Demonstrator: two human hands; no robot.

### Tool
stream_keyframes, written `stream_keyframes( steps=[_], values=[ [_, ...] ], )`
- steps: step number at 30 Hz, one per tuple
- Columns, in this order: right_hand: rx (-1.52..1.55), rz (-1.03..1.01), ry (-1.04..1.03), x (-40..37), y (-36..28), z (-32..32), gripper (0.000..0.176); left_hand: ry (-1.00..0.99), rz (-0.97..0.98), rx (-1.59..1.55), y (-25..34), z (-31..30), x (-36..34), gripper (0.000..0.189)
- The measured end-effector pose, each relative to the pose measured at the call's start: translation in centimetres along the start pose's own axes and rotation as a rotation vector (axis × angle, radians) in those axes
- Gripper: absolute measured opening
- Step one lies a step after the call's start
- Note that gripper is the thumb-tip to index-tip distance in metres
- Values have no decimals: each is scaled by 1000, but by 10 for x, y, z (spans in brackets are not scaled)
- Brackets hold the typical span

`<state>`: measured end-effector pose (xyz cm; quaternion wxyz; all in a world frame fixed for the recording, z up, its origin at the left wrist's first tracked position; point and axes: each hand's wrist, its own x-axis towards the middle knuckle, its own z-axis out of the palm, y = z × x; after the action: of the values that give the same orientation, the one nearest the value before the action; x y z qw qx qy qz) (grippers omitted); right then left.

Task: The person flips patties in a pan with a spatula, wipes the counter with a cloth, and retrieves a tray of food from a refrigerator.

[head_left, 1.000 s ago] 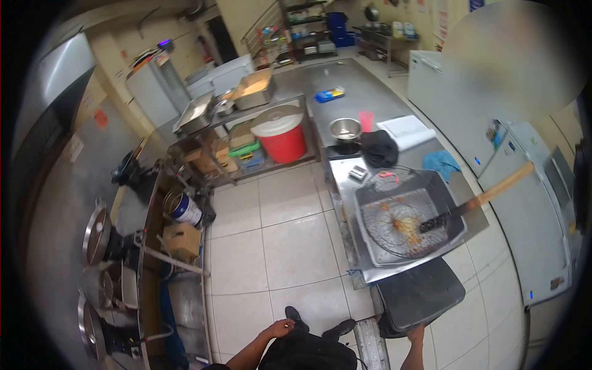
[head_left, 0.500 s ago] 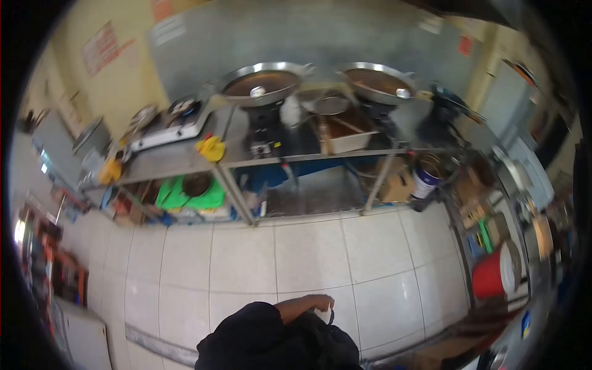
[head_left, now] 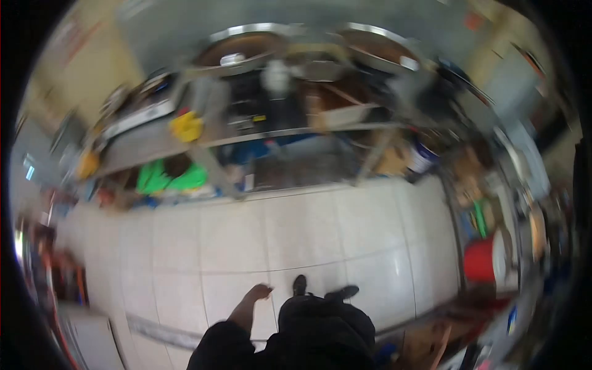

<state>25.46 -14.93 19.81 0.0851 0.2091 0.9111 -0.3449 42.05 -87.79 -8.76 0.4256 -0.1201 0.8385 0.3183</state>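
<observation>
The picture is smeared by motion. My left hand [head_left: 257,292] hangs at my side over the white floor tiles [head_left: 320,228], near my two dark shoes [head_left: 300,285]. Nothing shows in it, and the blur hides how its fingers lie. My dark sleeve and clothing fill the bottom middle. My right hand is out of view. Ahead stands a steel cooking bench [head_left: 154,145] bearing two large woks [head_left: 243,46], well beyond the hand.
A yellow cloth [head_left: 187,126] lies on the bench. A green crate [head_left: 169,177] sits on its lower shelf and a white-and-blue can [head_left: 421,159] at its right end. A red bucket [head_left: 480,260] stands at the right. Cluttered shelves line the left edge.
The view swung from the steel table with the wire skimmer round to the cooking bench. Since half a second ago my left arm has dropped from my front to my side.
</observation>
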Motion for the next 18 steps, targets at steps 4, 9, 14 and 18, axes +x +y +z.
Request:
stream_keyframes(
  steps=[4,9,14,18],
  values=[
    [-29,-13,213,49,57,-90,47,-63,274,323,-13,32,-22,16],
    [446,197,545,117,140,-172,22,-22,32,-316,90,9,8,19],
    [85,480,1156,176,276,-236,36,31,64,-379,227,-4,59,26],
    [769,1007,1390,136,268,-317,63,119,65,-521,342,-15,111,28]
  ],
)
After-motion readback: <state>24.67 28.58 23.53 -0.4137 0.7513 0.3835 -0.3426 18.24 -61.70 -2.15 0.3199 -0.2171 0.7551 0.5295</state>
